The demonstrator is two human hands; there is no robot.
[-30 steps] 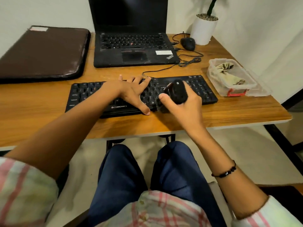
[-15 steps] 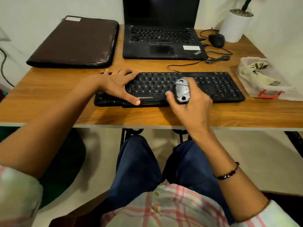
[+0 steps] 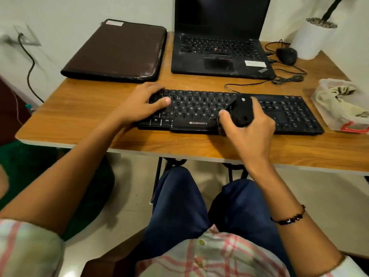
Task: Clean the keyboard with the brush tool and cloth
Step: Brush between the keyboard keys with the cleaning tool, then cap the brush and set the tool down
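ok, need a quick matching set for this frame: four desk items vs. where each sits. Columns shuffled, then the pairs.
Things:
1. brush tool
2. cloth
3. mouse
4. brown sleeve

Places:
A. left of the laptop
B. beside the white plant pot
C. gripped in the right hand, over the keyboard
D. in the clear plastic box

Pairs: 1-C, 2-D, 3-B, 4-A

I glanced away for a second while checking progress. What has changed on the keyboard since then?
The left hand slid from the keyboard's middle to its left end. The right hand kept gripping the brush tool near the middle front. The cloth stayed in its container.
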